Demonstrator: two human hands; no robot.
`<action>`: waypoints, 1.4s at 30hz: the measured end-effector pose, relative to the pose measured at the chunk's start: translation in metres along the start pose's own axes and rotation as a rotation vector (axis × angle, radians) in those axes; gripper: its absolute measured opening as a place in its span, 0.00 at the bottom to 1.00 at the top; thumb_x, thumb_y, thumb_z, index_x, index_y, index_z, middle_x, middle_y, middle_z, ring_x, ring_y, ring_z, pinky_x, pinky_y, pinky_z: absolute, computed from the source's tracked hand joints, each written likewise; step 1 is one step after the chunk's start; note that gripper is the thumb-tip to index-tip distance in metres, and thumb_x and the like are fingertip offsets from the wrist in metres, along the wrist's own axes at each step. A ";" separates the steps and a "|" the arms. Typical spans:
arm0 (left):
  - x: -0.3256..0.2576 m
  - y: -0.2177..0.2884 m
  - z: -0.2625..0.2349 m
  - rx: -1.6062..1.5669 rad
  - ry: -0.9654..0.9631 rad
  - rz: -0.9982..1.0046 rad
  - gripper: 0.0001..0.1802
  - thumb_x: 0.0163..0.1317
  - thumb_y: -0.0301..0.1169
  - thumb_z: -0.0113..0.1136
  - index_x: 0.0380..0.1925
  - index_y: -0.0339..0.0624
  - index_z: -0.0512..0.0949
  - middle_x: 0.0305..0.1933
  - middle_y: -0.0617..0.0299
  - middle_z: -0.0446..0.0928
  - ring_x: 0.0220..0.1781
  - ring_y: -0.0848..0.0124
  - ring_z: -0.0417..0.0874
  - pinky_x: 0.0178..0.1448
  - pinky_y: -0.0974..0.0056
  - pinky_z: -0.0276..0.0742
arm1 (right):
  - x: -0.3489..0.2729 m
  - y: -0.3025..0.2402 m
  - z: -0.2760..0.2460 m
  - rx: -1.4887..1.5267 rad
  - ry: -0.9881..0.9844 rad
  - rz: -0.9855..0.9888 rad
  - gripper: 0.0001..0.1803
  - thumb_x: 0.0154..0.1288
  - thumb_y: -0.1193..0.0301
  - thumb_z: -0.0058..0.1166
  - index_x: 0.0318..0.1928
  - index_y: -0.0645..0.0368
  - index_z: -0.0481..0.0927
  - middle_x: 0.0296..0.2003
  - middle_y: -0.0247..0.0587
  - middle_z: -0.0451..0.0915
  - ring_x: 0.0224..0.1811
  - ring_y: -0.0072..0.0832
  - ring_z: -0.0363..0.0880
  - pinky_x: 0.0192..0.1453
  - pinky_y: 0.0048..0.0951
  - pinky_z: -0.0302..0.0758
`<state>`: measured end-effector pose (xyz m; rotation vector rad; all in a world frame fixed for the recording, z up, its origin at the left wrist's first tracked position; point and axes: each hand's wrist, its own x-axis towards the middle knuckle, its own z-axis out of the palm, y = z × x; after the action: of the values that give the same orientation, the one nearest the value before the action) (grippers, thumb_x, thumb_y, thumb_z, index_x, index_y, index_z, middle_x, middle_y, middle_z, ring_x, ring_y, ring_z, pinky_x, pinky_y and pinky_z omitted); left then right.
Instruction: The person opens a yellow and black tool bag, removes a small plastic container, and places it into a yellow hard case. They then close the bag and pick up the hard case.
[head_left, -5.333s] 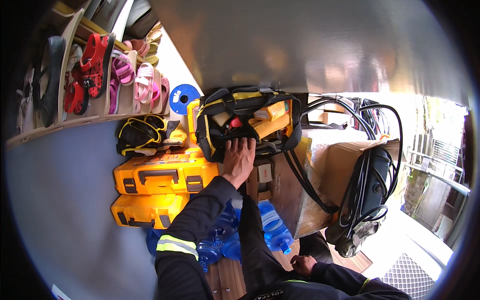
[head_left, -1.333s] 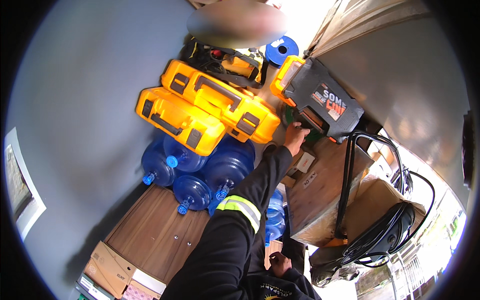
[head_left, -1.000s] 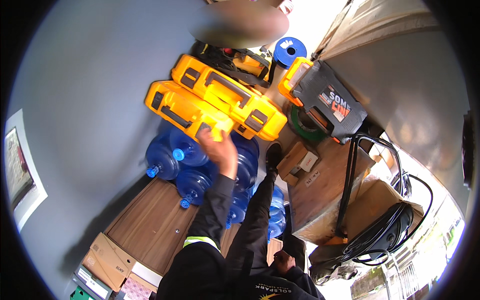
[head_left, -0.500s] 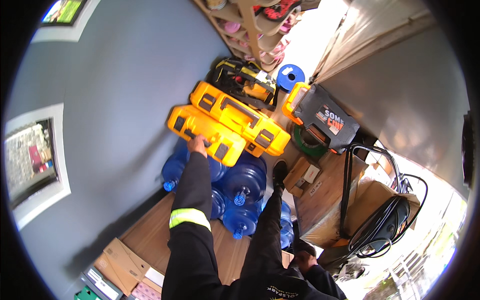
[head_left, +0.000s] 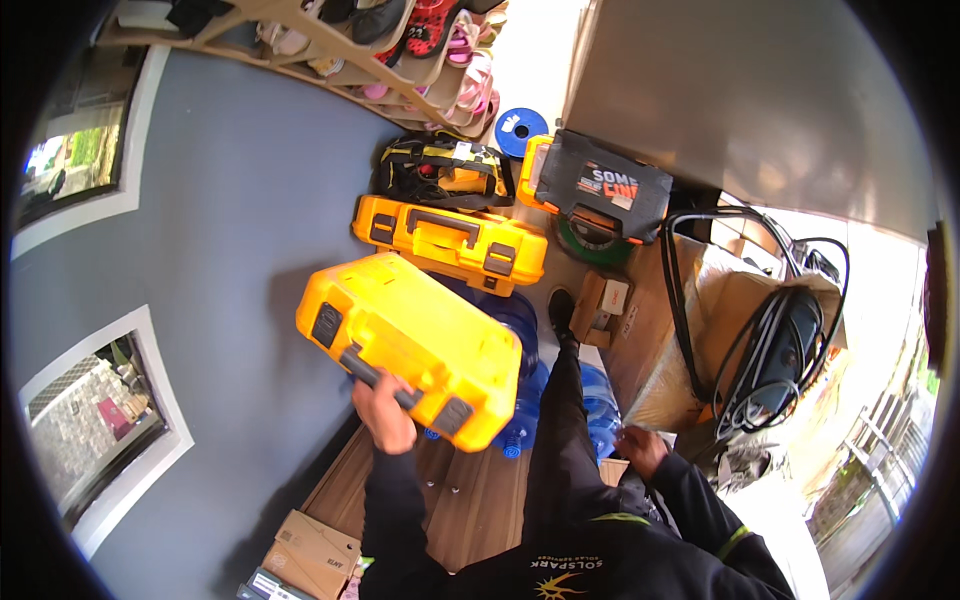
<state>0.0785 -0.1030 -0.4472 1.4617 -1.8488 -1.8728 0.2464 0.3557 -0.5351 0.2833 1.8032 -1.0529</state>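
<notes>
My left hand point(head_left: 385, 412) is closed around the dark handle of a yellow hard case point(head_left: 420, 335), which hangs tilted above the blue water jugs point(head_left: 518, 435) and hides part of them. My right hand point(head_left: 641, 450) is low at my right side, beside more clear blue jugs point(head_left: 598, 395). Its fingers are loosely bent and apart, with nothing visible in them. Just beyond the held case, a second yellow case point(head_left: 450, 238) lies with its handle and dark latches showing.
Beyond the cases sit a black-and-yellow tool bag point(head_left: 440, 170), a blue spool point(head_left: 521, 132) and a dark grey tool case point(head_left: 615, 185). To the right, a black cable point(head_left: 690, 330) loops over boxes. A shoe rack point(head_left: 400, 75) stands against the blue-grey wall point(head_left: 250, 180).
My left hand has lifted the yellow case away from the second case and brought it nearer to me. My right hand has moved outward to the right. The view has turned and shifted.
</notes>
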 end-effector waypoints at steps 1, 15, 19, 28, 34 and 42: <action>-0.034 0.019 0.002 0.083 -0.099 0.094 0.03 0.57 0.24 0.61 0.28 0.37 0.76 0.30 0.59 0.78 0.34 0.64 0.82 0.42 0.59 0.78 | 0.016 -0.021 -0.001 0.110 -0.060 0.004 0.33 0.74 0.42 0.62 0.64 0.55 0.86 0.53 0.53 0.90 0.55 0.43 0.90 0.61 0.46 0.83; -0.382 0.073 0.046 1.144 -1.445 1.650 0.05 0.57 0.30 0.64 0.28 0.46 0.77 0.24 0.64 0.73 0.30 0.68 0.81 0.37 0.63 0.75 | -0.117 0.040 -0.026 1.892 -0.096 0.049 0.54 0.74 0.22 0.40 0.86 0.43 0.61 0.82 0.53 0.66 0.84 0.51 0.64 0.80 0.76 0.57; -0.467 0.047 0.077 1.170 -1.480 1.850 0.04 0.58 0.29 0.62 0.27 0.46 0.76 0.24 0.65 0.72 0.27 0.69 0.78 0.35 0.62 0.72 | -0.174 0.133 -0.010 2.007 0.164 -0.087 0.53 0.74 0.22 0.40 0.86 0.43 0.61 0.82 0.53 0.66 0.84 0.51 0.63 0.80 0.76 0.57; -0.620 0.029 0.057 1.057 -1.592 2.017 0.19 0.58 0.41 0.74 0.46 0.50 0.79 0.36 0.61 0.80 0.29 0.63 0.82 0.30 0.53 0.70 | -0.197 0.230 -0.001 2.283 0.349 -0.357 0.53 0.74 0.23 0.40 0.86 0.43 0.61 0.82 0.53 0.66 0.84 0.51 0.63 0.80 0.77 0.56; -0.725 0.004 0.061 1.123 -1.661 1.938 0.15 0.40 0.35 0.76 0.29 0.46 0.81 0.26 0.63 0.77 0.28 0.63 0.82 0.34 0.58 0.75 | -0.230 0.268 -0.021 2.293 0.282 -0.439 0.53 0.74 0.23 0.40 0.86 0.43 0.61 0.82 0.53 0.66 0.84 0.51 0.63 0.80 0.78 0.55; -0.763 -0.049 0.074 1.067 -1.773 1.819 0.15 0.48 0.34 0.75 0.31 0.44 0.78 0.29 0.60 0.79 0.35 0.60 0.86 0.41 0.56 0.82 | -0.272 0.365 -0.028 2.186 0.323 -0.478 0.53 0.74 0.23 0.40 0.86 0.43 0.61 0.82 0.52 0.66 0.85 0.51 0.62 0.80 0.79 0.54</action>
<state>0.4517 0.4758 -0.1060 -2.3477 -2.4807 -0.5247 0.5808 0.6639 -0.4973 1.3044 0.0770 -3.0120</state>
